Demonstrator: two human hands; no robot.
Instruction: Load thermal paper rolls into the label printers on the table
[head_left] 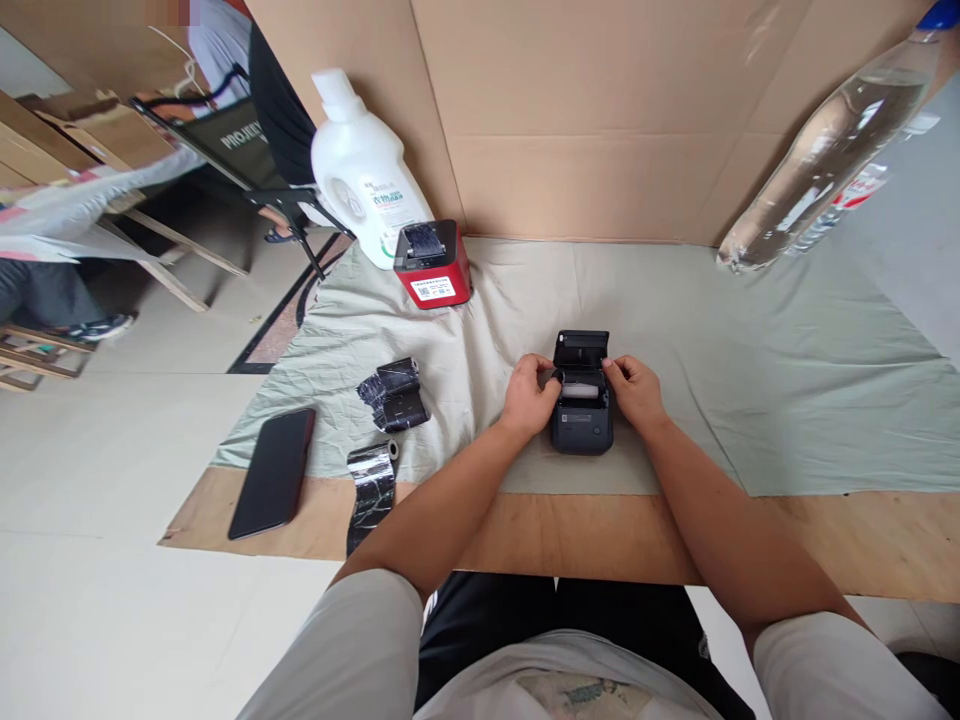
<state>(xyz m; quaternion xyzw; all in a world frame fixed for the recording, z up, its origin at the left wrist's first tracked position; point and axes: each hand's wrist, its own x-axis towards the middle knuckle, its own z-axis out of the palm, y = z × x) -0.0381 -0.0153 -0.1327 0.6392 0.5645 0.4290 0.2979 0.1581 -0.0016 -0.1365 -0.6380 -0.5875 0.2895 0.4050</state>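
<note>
Left hand (529,395) and right hand (636,390) flank a small black printer (582,415) lying on a pale cloth (750,350) near the middle of the table (825,540). Each hand is partly curled, fingertips pressed against the printer's sides at the open paper bay; neither hand is closed around the device. The printer's lid (581,348) stands raised at the far end. Inside the bay lies a white paper roll (580,389), set crosswise between the two sets of fingertips.

To the left on the cloth, well apart from the hands: a crumpled black wrapper (394,395), and nearer the table edge a second black strip (371,490) hanging partly over the wood. A dark phone (274,470) lies face up just beside them, half on cloth, half on wood.

At the far left of the cloth stands a red printer (433,265), touching or just in front of a white jug (364,170). At far right a clear bottle (832,140), holding clear liquid, leans against the cardboard wall (600,120).
</note>
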